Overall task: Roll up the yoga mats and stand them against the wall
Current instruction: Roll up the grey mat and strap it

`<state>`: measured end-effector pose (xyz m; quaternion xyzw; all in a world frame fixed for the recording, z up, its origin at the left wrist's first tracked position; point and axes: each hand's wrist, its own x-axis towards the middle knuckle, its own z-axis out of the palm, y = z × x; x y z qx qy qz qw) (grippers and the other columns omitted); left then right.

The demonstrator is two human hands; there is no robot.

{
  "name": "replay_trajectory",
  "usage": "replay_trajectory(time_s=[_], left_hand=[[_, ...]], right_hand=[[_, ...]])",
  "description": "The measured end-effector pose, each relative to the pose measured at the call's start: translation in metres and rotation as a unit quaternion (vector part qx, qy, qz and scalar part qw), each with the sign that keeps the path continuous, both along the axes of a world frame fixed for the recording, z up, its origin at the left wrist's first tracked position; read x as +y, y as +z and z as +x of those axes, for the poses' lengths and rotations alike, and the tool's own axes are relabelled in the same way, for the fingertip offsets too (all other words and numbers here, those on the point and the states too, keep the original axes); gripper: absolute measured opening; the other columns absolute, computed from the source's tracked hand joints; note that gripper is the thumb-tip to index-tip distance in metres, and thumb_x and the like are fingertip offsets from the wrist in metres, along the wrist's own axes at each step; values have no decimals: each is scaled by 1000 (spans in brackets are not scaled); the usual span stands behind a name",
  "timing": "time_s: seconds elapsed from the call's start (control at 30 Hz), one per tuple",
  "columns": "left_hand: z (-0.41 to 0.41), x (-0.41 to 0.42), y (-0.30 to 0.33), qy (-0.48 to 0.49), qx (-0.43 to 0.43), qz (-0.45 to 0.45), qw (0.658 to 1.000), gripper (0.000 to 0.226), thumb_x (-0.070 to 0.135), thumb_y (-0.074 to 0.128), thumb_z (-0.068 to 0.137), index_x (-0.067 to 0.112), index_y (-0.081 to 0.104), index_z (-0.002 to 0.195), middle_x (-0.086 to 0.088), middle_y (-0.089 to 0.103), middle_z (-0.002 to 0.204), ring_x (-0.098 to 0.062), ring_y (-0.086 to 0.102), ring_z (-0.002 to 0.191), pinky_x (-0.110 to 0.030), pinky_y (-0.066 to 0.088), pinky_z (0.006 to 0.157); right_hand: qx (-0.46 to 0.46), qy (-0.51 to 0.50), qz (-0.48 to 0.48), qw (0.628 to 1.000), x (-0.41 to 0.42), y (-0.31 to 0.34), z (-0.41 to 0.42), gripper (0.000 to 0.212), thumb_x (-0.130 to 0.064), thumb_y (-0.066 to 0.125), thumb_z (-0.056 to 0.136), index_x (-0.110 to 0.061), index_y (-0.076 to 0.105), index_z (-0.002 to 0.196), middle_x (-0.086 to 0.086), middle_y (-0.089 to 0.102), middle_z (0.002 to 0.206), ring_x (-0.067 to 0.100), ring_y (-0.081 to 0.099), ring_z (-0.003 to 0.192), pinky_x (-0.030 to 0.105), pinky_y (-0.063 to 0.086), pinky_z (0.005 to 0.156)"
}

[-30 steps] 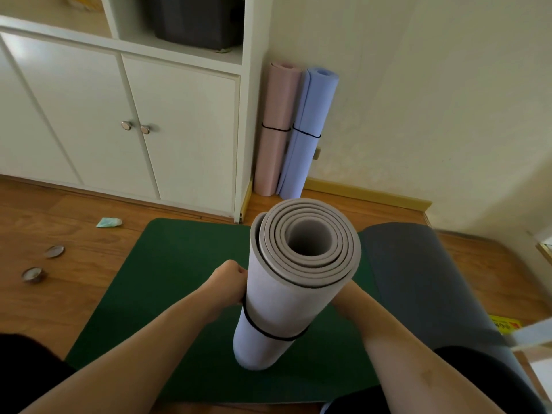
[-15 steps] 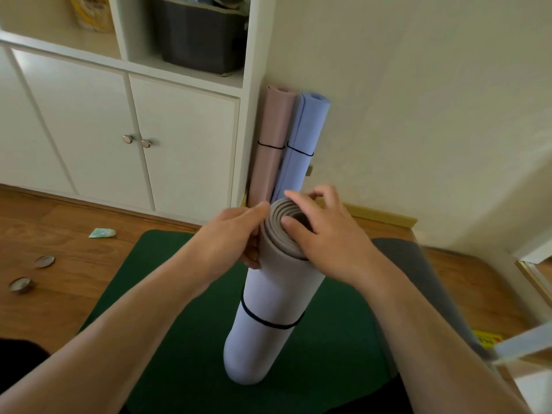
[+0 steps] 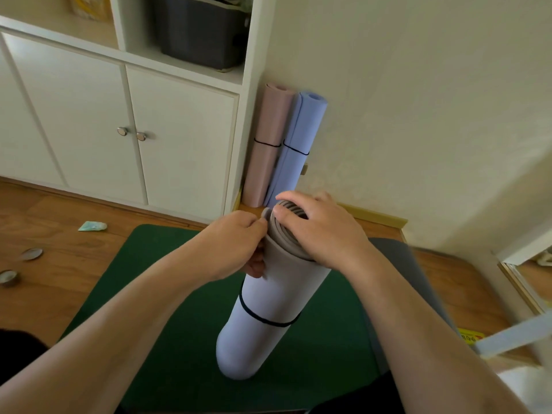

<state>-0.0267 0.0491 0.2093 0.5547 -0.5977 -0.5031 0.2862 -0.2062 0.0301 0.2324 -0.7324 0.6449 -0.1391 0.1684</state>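
Two rolled, banded foam mats, pink (image 3: 270, 144) and blue (image 3: 301, 144), already stand against the wall at upper centre. The left hand (image 3: 236, 243) pinches the rolled lilac mat's (image 3: 268, 309) outer edge; the right hand (image 3: 319, 231) presses fingers spread on its top. The flat green mat (image 3: 149, 279) and grey mat (image 3: 394, 255) remain.

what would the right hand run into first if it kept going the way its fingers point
The right hand lies over the top of the lavender rolled mat, fingers pointing left. Straight on they would probably meet the left hand, which pinches the mat's outer edge; depth is unclear.
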Motion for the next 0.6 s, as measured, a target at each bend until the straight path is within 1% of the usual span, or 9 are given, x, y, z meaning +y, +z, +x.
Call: replay_trajectory(time_s=[0.07, 0.13, 0.23, 0.37, 0.43, 0.47, 0.5, 0.57, 0.6], left_hand=[[-3, 1, 1, 14, -29, -30, 999, 47, 26, 40, 111, -5, 66, 87, -11, 75, 69, -23, 76, 64, -28, 64, 68], [-5, 2, -1, 38, -24, -48, 998, 47, 26, 42, 111, -4, 65, 82, -11, 74, 68, -21, 74, 59, -19, 57, 55], [-3, 2, -2, 74, 1, -73, 995, 45, 23, 46, 110, 0, 64, 75, -11, 73, 66, -21, 72, 56, -16, 50, 50], [-1, -3, 1, 101, 29, -99, 990, 41, 18, 49, 108, 1, 63, 73, -9, 69, 63, -14, 65, 51, -15, 49, 49], [-4, -4, -2, 97, 23, -108, 989, 39, 20, 49, 108, 5, 60, 73, -6, 64, 61, -13, 61, 53, -19, 51, 53], [-6, -5, -4, 90, 24, -106, 990, 38, 21, 48, 108, 7, 57, 74, -5, 61, 62, -14, 59, 57, -24, 52, 58], [-7, -6, -7, 81, 47, -91, 991, 35, 25, 50, 107, 9, 55, 76, -5, 57, 65, -16, 56, 62, -30, 50, 65], [0, -7, -10, 38, 138, -42, 989, 32, 39, 61, 98, 11, 52, 86, -4, 51, 76, -19, 51, 73, -39, 46, 77], [4, -6, -9, 0, 161, -21, 987, 40, 47, 68, 88, 11, 52, 94, -4, 52, 84, -20, 53, 79, -39, 47, 82]], right_hand=[[2, 5, -5, 1000, -3, 0, 1, 29, -71, 46, 96, -54, 60, 114, -11, 51, 113, 16, 61, 102, 42, 54, 89], [-3, 8, -3, 1000, -6, 2, 1, 23, -66, 50, 94, -50, 63, 105, -11, 52, 108, 13, 62, 94, 42, 57, 87], [-7, 17, -1, 1000, -9, 4, 1, 23, -63, 52, 91, -46, 66, 100, -9, 54, 106, 12, 63, 90, 38, 58, 80], [-32, 37, -9, 999, -15, -2, 2, 31, -64, 47, 88, -41, 65, 95, -3, 61, 99, 15, 65, 80, 36, 53, 67], [-19, 31, -22, 999, -14, -6, 3, 27, -63, 46, 92, -43, 63, 96, -5, 59, 100, 14, 64, 83, 37, 54, 70], [-9, 24, -29, 999, -13, -7, 4, 26, -63, 45, 95, -45, 62, 98, -7, 57, 102, 14, 63, 86, 38, 54, 74], [-2, 17, -34, 999, -12, -8, 5, 26, -64, 43, 97, -46, 61, 101, -8, 55, 103, 15, 63, 90, 40, 54, 77], [-7, 9, -31, 999, -12, -8, 7, 31, -68, 38, 98, -49, 61, 106, -10, 56, 107, 18, 62, 97, 43, 52, 81], [-23, 3, -26, 999, -14, -8, 6, 34, -70, 37, 97, -50, 61, 108, -11, 59, 109, 18, 62, 101, 44, 51, 84]])
